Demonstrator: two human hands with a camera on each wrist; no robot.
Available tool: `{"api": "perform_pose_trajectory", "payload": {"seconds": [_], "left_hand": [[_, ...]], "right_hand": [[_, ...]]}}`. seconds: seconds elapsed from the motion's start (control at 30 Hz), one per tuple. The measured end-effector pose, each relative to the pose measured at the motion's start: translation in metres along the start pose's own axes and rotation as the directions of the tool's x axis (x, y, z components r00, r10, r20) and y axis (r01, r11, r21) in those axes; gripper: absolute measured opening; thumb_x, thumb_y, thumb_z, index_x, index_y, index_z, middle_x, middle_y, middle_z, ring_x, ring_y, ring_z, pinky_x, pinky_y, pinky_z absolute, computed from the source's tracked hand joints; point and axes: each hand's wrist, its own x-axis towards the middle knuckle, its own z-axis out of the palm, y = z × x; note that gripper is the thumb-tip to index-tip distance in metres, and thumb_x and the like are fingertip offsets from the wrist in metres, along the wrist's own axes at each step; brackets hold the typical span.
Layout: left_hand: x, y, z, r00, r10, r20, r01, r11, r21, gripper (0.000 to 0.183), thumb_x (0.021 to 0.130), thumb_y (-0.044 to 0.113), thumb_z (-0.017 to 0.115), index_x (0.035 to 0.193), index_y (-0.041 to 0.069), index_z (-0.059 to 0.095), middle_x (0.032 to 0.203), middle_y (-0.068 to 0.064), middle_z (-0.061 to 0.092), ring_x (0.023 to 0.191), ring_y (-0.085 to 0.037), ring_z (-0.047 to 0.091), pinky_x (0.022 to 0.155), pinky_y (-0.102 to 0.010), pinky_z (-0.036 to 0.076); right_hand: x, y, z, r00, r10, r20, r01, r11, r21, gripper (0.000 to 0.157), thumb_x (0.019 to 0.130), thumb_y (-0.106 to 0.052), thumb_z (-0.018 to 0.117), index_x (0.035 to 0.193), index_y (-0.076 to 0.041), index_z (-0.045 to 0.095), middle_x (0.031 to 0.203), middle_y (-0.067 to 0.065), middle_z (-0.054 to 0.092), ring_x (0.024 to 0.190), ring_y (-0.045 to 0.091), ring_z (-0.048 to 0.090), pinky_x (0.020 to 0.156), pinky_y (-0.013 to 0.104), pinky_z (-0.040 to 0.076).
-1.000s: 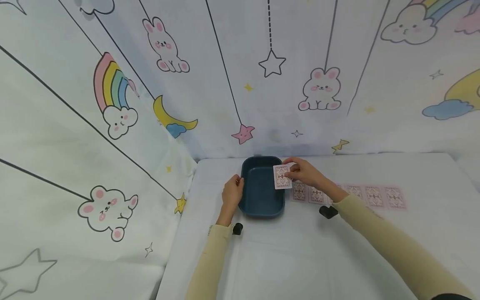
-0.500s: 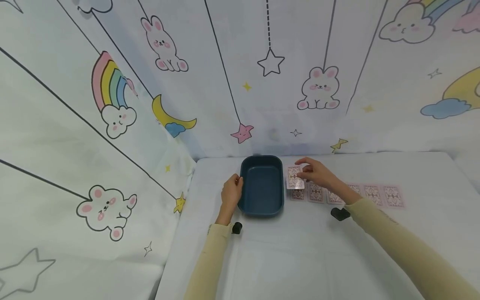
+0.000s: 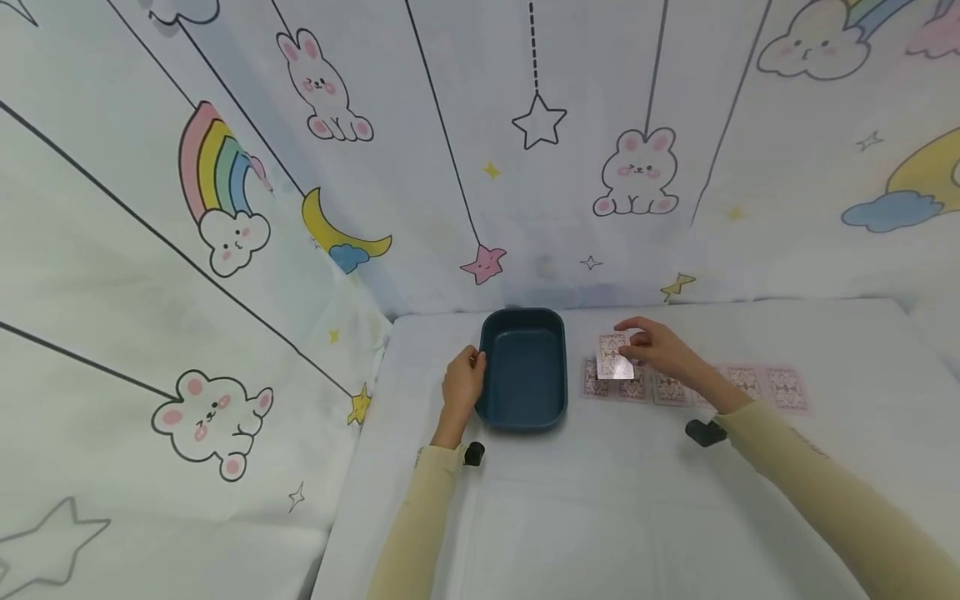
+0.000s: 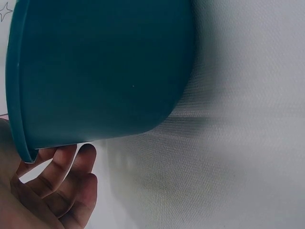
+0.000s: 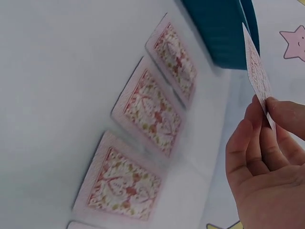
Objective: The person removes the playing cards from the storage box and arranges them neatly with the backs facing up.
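A dark teal plastic tray (image 3: 522,427) with raised walls stands on the white table. My left hand (image 3: 462,385) grips its left rim; in the left wrist view the curled fingers (image 4: 85,191) lie against the outside of the wall. My right hand (image 3: 660,352) pinches a playing card (image 3: 613,357), its patterned back showing, between thumb and fingers. That card is held above a row of cards and overlaps the two leftmost in the head view. Seen from the right wrist, it stands nearly edge-on, raised over the table, with the tray (image 5: 221,36) behind it.
Several face-down cards with red-patterned backs (image 3: 786,388) lie in a row right of the tray, partly hidden by my right hand and forearm. A white cloth wall (image 3: 420,275) printed with bunnies and stars rises behind the table (image 3: 570,517). Another stands at the left.
My right hand has carried the card rightward, from over the tray's right rim to above the left end of the card row. My left hand has stayed at the tray's left rim.
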Motion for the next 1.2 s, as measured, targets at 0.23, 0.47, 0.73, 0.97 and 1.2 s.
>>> {"api": "perform_pose_trajectory", "payload": {"seconds": [0.23, 0.47, 0.73, 0.97, 1.2], "left_hand": [[0.0, 0.001, 0.0, 1.0, -0.007, 0.009, 0.007, 1.0, 0.008, 0.024, 0.105, 0.03, 0.052, 0.092, 0.012, 0.06, 0.071, -0.004, 0.057, 0.054, -0.015, 0.047, 0.048, -0.028, 0.032], [0.0, 0.001, 0.0, 1.0, 0.009, -0.002, -0.009, 1.0, 0.001, 0.023, 0.104, 0.029, 0.054, 0.091, 0.011, 0.06, 0.07, -0.005, 0.057, 0.054, -0.016, 0.046, 0.048, -0.029, 0.032], [-0.001, 0.002, -0.001, 1.0, 0.016, 0.002, -0.016, 1.0, 0.0, 0.022, 0.104, 0.028, 0.054, 0.092, 0.01, 0.06, 0.071, -0.006, 0.057, 0.054, -0.016, 0.046, 0.048, -0.029, 0.032], [-0.003, 0.004, -0.003, 1.0, 0.009, 0.009, -0.009, 1.0, -0.002, 0.023, 0.104, 0.028, 0.054, 0.093, 0.01, 0.06, 0.071, -0.006, 0.057, 0.055, -0.017, 0.046, 0.049, -0.029, 0.032], [-0.003, 0.005, -0.003, 1.0, 0.005, 0.014, -0.005, 1.0, -0.004, 0.022, 0.104, 0.027, 0.054, 0.094, 0.009, 0.061, 0.073, -0.007, 0.06, 0.056, -0.017, 0.047, 0.049, -0.029, 0.033]], "right_hand": [[-0.011, 0.008, -0.01, 0.999, 0.049, -0.008, -0.049, 0.998, -0.033, 0.052, 0.099, -0.017, 0.063, 0.144, -0.002, 0.043, 0.098, 0.017, 0.068, 0.084, 0.019, 0.064, 0.08, 0.039, 0.057], [-0.02, 0.021, -0.017, 0.998, 0.061, -0.023, -0.062, 0.997, -0.039, 0.052, 0.1, -0.019, 0.062, 0.145, -0.002, 0.042, 0.099, 0.018, 0.068, 0.084, 0.018, 0.065, 0.082, 0.039, 0.057], [-0.035, 0.029, -0.025, 0.996, 0.078, -0.042, -0.082, 0.992, -0.091, 0.054, 0.1, -0.024, 0.062, 0.146, -0.003, 0.042, 0.11, 0.021, 0.065, 0.092, 0.022, 0.066, 0.083, 0.039, 0.056], [-0.046, 0.041, -0.033, 0.996, 0.076, -0.054, -0.081, 0.993, -0.091, 0.052, 0.101, -0.02, 0.061, 0.146, -0.002, 0.042, 0.109, 0.022, 0.065, 0.094, 0.025, 0.067, 0.08, 0.037, 0.057], [-0.057, 0.054, -0.039, 0.992, 0.104, -0.076, -0.112, 0.987, -0.115, 0.052, 0.101, -0.025, 0.061, 0.146, -0.005, 0.043, 0.111, 0.021, 0.065, 0.095, 0.024, 0.065, 0.077, 0.03, 0.053]]}}
